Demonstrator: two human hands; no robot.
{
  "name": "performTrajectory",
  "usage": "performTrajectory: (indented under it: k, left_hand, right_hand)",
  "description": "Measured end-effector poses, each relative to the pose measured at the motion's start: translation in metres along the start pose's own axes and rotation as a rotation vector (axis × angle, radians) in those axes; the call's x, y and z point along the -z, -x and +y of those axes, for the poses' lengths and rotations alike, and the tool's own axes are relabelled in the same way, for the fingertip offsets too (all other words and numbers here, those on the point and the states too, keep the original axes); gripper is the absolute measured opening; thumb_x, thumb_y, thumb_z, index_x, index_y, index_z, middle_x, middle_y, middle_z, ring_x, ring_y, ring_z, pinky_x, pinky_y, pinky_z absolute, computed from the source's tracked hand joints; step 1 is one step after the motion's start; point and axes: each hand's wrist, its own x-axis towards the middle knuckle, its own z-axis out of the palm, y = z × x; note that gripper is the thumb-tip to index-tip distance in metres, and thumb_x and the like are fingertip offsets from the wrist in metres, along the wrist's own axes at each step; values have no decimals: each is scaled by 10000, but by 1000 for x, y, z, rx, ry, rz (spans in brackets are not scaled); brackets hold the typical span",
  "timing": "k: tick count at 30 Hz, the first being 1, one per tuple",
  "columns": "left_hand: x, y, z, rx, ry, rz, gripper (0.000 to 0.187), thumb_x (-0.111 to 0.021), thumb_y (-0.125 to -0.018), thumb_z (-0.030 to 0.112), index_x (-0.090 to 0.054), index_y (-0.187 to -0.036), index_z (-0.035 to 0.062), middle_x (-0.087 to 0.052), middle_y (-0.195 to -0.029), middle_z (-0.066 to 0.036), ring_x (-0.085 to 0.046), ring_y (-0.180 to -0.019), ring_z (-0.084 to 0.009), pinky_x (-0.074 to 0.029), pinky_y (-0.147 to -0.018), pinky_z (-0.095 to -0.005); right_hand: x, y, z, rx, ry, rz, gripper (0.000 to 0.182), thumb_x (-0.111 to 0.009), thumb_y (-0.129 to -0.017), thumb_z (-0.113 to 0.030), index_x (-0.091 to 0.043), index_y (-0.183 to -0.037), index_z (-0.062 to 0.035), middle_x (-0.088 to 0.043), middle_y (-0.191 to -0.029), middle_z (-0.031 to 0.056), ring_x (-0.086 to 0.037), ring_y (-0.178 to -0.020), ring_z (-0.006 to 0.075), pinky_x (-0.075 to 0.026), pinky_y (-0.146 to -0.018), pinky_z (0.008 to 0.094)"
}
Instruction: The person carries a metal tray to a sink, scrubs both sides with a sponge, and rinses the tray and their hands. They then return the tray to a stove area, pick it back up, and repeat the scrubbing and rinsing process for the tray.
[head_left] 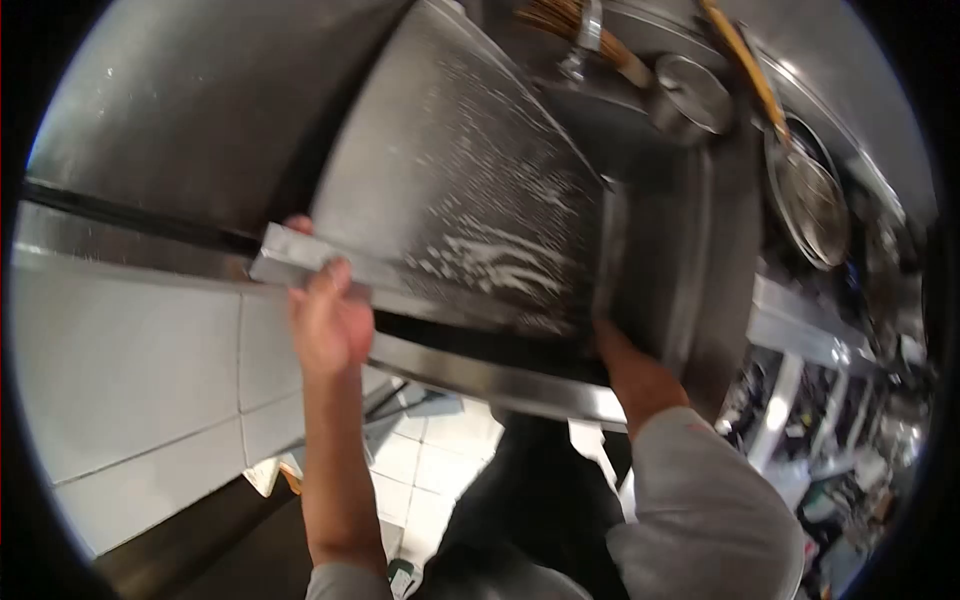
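Observation:
A large metal panel [400, 170] with a folded rim is tilted over the sink, and streaks of white suds and water drops cover its right part. My left hand [335, 320] is closed on the panel's near left rim, thumb on top and fingers partly behind it. At the near right corner, my right hand [625, 360] grips the panel's edge; most of its fingers are hidden by the panel. The metal sink [660, 230] shows its basin wall to the right of the panel.
Beyond the panel lie a bamboo brush [625, 62] and a metal pot [690, 98]. A wire strainer [808, 205] with a wooden handle rests at the right. A steel counter [200, 110] extends left above a white tiled wall [140, 350]. Blurred kitchenware fills the far right.

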Motion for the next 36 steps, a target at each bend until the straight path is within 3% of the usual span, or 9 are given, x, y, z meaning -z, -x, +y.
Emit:
performTrajectory:
  k: [9,13,14,18,19,21,22,32,36]
  left_hand:
    - [-45,0,30,-34,-306,152,766,-707,-901,132,-266,-1504,-38,-528,-1361,-163,-505,-1266,-238,-365,-1101,-377]
    - [-78,14,53,-70,-1033,243,485,-739,-899,368,-587,-1071,-60,-666,-958,-73,-614,-860,-142,-478,-812,-277]
    - [-85,14,55,-92,-1112,217,313,-769,-887,218,-636,-980,-50,-666,-856,-53,-552,-772,-111,-461,-731,-279]
    - [-106,23,58,-42,-1305,210,508,-714,-911,417,-643,-829,-79,-633,-688,-76,-590,-613,-130,-474,-571,-274]
    - [-112,25,64,-49,-1469,219,489,-756,-875,413,-651,-757,-50,-553,-542,-107,-472,-488,-141,-406,-494,-321]
    - [-118,25,68,-26,-1718,229,615,-701,-866,541,-643,-697,-48,-533,-521,-153,-511,-448,-276,-417,-489,-366]
    - [-116,27,64,-92,-1721,218,693,-633,-872,617,-615,-658,-43,-529,-511,-163,-516,-466,-378,-424,-486,-408]
    - [-128,68,34,-35,-1832,291,612,-563,-971,514,-566,-645,-4,-531,-515,-173,-549,-489,-395,-436,-505,-441]
    - [-93,62,5,104,-1799,232,570,-533,-1003,486,-635,-815,-42,-631,-630,-102,-685,-645,-194,-512,-596,-308]
  right_hand:
    - [3,-15,-6,-3,151,141,299,-516,-999,-279,-621,-1201,-85,-627,-1174,121,-619,-1002,305,-506,-825,520]
    - [-25,-30,11,-36,221,121,299,-518,-998,-279,-623,-1198,-84,-628,-1166,121,-618,-998,301,-507,-822,511]
    - [-40,-33,16,-46,238,104,299,-519,-997,-279,-624,-1197,-84,-628,-1163,121,-618,-997,300,-507,-821,509]
    - [-89,-39,38,-62,320,38,298,-521,-996,-279,-626,-1194,-82,-629,-1155,121,-617,-992,295,-509,-818,501]
    - [-100,-40,45,-63,345,18,298,-521,-996,-279,-627,-1193,-82,-630,-1153,122,-617,-991,294,-509,-817,499]
    - [-108,-39,54,-73,385,-1,298,-522,-995,-279,-628,-1191,-81,-630,-1149,122,-617,-989,292,-510,-816,495]
    - [-111,-40,55,-75,402,-10,298,-523,-995,-279,-629,-1190,-80,-630,-1146,122,-616,-988,291,-510,-815,493]
    - [-142,-17,51,-13,450,-114,298,-528,-992,-279,-635,-1182,-77,-633,-1125,122,-614,-977,280,-514,-807,473]
    - [-142,10,25,79,358,-216,278,-576,-959,-234,-602,-1175,-60,-628,-1076,102,-605,-945,257,-507,-795,454]
